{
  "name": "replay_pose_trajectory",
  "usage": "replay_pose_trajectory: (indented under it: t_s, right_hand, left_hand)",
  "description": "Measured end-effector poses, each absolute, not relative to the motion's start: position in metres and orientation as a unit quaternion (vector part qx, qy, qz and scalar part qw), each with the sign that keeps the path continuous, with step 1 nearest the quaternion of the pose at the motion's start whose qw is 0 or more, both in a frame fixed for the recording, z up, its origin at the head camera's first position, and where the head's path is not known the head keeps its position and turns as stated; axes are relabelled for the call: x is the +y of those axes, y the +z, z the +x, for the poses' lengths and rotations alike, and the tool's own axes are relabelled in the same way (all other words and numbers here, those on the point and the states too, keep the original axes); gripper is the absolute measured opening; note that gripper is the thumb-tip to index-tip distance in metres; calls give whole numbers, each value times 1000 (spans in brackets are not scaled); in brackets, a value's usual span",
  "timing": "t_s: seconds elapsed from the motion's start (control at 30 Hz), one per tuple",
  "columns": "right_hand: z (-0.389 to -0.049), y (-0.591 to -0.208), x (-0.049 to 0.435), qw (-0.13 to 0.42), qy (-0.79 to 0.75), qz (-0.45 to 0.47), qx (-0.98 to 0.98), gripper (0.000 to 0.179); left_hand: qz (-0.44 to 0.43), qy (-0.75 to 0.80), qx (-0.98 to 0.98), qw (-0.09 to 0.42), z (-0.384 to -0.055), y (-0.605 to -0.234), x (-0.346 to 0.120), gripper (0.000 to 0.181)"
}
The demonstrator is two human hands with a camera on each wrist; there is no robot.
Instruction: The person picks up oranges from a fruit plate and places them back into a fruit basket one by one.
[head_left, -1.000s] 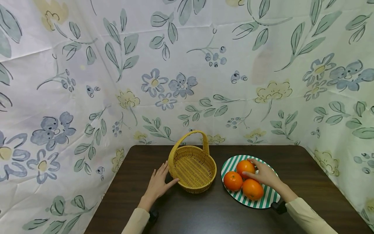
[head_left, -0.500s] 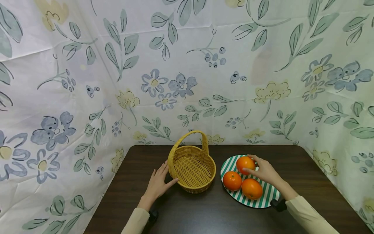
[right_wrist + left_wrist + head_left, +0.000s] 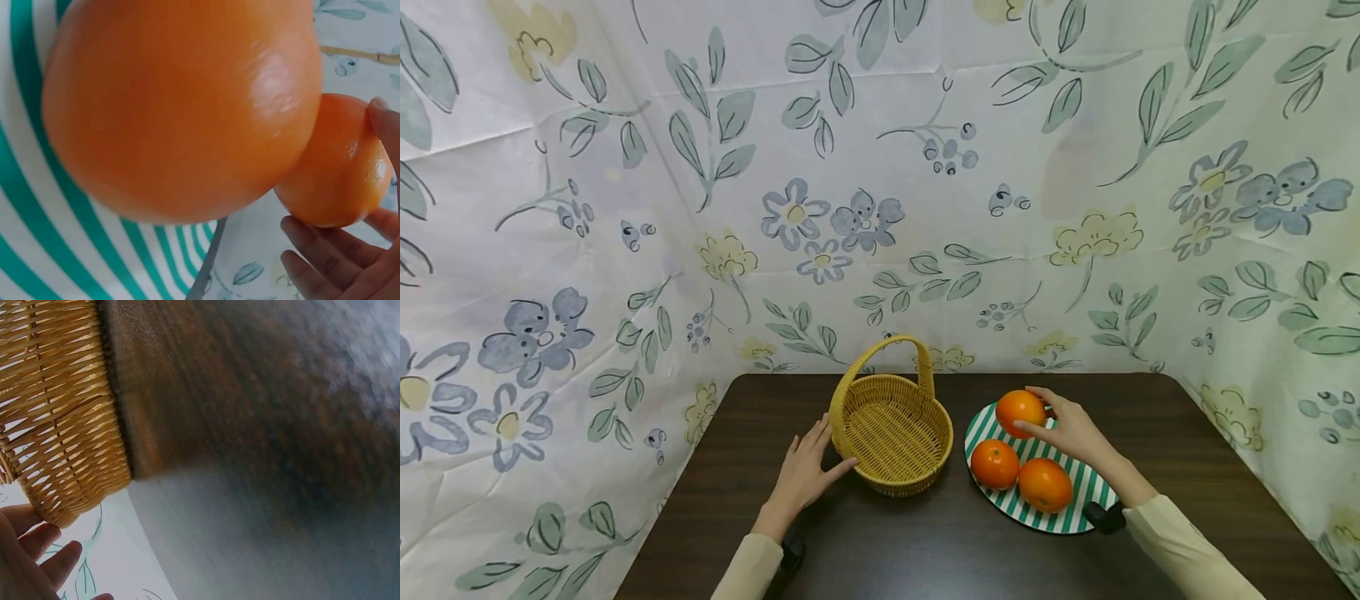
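Note:
My right hand (image 3: 1077, 431) grips an orange (image 3: 1020, 413) between thumb and fingers over the back edge of a green-and-white striped plate (image 3: 1097, 498). In the right wrist view this held orange (image 3: 340, 169) shows past a nearer, larger-looking orange (image 3: 181, 112), with fingers curved under it. Two other oranges lie on the plate, a left orange (image 3: 995, 464) and a front orange (image 3: 1045, 485). My left hand (image 3: 805, 472) is spread at the left side of a yellow wicker basket (image 3: 895, 429). Its fingertips (image 3: 47, 534) are right at the basket's rim in the left wrist view.
The basket's arched handle (image 3: 850, 383) stands up over its bowl, which has nothing in it. Both stand on a dark wooden table (image 3: 910, 550). Behind the table hangs a floral cloth (image 3: 865, 167), which also runs along both sides.
My right hand has moved the gripped orange up and to the left, away from the two other oranges. The left hand and the basket stay in place.

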State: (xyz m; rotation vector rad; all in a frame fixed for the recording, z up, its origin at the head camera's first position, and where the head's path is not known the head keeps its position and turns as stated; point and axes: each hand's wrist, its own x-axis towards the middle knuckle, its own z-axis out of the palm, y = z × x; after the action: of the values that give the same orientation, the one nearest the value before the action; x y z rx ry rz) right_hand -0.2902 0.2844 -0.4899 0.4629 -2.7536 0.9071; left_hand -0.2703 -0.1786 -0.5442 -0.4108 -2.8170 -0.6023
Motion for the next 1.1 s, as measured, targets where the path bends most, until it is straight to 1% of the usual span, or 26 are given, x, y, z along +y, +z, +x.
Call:
replay_pose_trajectory:
  t_s: [0.27, 0.83, 1.1]
  right_hand:
    - [-289, -483, 272, 92, 318, 162, -929, 71]
    - [-289, -474, 249, 106, 334, 185, -918, 71]
    - [-290, -470, 243, 100, 334, 181, -919, 70]
  left_hand:
    - [-138, -210, -961, 111, -270, -544, -178, 92]
    - [-135, -220, -960, 110, -268, -543, -178, 91]
    - [-134, -215, -961, 109, -269, -543, -178, 92]
